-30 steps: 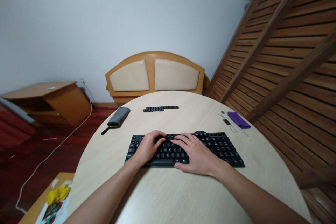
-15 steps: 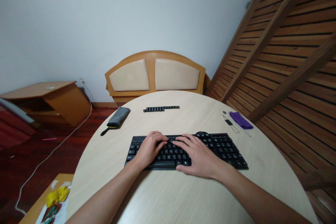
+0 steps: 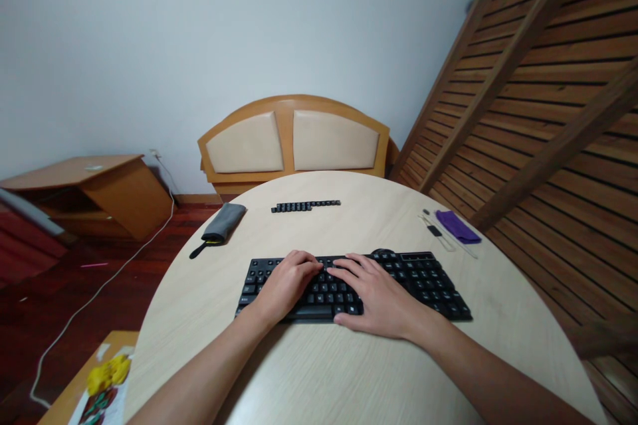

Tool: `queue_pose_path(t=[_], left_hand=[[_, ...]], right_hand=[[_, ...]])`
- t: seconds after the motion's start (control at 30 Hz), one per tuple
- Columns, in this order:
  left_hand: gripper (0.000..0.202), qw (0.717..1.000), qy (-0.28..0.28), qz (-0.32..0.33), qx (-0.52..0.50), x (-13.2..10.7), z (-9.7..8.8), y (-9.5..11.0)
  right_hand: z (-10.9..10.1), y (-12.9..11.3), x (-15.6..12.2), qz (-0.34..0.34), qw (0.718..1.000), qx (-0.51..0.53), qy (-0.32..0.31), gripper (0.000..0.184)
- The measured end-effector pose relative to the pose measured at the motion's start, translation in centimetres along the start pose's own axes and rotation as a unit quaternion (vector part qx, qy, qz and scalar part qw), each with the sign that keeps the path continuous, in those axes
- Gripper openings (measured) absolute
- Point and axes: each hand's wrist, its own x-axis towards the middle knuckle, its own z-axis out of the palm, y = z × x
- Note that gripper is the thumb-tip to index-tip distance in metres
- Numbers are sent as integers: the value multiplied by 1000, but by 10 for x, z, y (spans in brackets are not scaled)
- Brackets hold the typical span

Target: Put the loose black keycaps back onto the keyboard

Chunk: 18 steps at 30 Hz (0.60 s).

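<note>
A black keyboard point(image 3: 428, 279) lies across the middle of the round pale wooden table point(image 3: 349, 378). My left hand point(image 3: 284, 285) rests on the keyboard's left half with its fingers curled down together onto the keys; the fingertips are hidden. My right hand point(image 3: 379, 295) lies flat over the middle keys, fingers stretched toward the left hand, and its index fingertip nearly meets the left hand's fingers. A row of loose black keycaps point(image 3: 305, 206) sits farther back on the table.
A grey pouch point(image 3: 222, 224) lies at the table's back left edge. A purple cloth point(image 3: 457, 226) and small thin tools point(image 3: 434, 231) lie at the back right. Behind the table stands a padded headboard point(image 3: 294, 143); a slatted wooden frame point(image 3: 538, 113) leans at right.
Both hands stay on the keyboard. The left hand's fingers have crept slightly right toward the right index finger, and the view has shifted a little.
</note>
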Motion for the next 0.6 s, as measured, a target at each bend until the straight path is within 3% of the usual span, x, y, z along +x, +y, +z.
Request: queue_pose_path(t=[0.33, 0.6], left_hand=[[28, 1000, -13, -7, 16, 1, 1, -3], [16, 999, 3, -35, -3, 3, 0, -8]], right_hand=[[-1, -1, 0, -4, 1000, 0, 3, 78], [0, 0, 0, 0, 1000, 6, 0, 77]])
